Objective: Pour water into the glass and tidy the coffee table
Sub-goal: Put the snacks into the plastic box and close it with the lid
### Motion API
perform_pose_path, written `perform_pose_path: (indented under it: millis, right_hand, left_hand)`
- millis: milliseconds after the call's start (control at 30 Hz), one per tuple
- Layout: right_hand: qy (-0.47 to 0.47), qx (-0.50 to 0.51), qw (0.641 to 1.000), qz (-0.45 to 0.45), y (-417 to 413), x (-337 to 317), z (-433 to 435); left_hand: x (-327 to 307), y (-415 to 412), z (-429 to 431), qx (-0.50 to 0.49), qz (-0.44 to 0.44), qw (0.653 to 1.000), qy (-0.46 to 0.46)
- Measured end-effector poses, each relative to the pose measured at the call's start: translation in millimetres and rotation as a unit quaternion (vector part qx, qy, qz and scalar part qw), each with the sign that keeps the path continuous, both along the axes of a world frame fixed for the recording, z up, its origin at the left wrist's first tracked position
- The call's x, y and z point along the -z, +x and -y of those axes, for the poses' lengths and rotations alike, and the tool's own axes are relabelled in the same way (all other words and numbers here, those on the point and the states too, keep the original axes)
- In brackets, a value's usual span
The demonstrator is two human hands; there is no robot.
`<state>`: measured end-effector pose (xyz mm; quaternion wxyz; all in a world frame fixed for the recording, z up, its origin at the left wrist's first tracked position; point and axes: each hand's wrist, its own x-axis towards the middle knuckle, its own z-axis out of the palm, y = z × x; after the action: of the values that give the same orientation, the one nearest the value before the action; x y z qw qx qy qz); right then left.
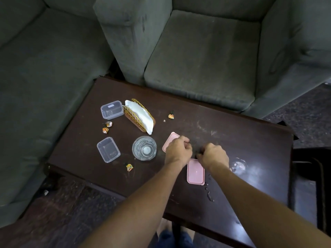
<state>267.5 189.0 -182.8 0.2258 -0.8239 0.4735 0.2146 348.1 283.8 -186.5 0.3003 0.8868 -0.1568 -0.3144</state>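
A clear glass (144, 148) with water in it stands on the dark coffee table (250, 140). My left hand (178, 151) hovers with curled fingers over the lower corner of a pink lid (172, 138). My right hand (213, 154), also curled, has its fingertips by the top edge of a second pink lid (195, 171). Whether either hand holds anything is hidden by the fingers. Two clear lidless boxes (112, 109) (108, 149) sit at the left. Several crumpled candy wrappers (129, 167) (171, 116) (107, 127) lie scattered around.
A gold wire napkin holder (139, 116) with white napkins stands behind the glass. A clear vessel (238, 165) sits at the right, with water drops (208, 192) spilled near the front edge. Green sofas (197, 59) border the table at the back and left.
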Motion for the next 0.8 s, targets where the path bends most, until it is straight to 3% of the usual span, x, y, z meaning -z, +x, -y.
perform_pose_path:
  millis: [367, 600, 800]
  right_hand:
    - [-0.013, -0.012, 0.999, 0.040, 4, 19, 7]
    - [0.022, 0.047, 0.986, 0.158, 34, -21, 7]
    - [0.057, 0.049, 0.964, 0.255, 95, -61, -31]
  left_hand:
    - [12, 0, 0, -0.027, 0.004, 1.000, 0.003]
    - [-27, 27, 0, -0.032, 0.018, 0.999, 0.000]
    - [-68, 80, -31, -0.094, 0.056, 0.993, -0.038]
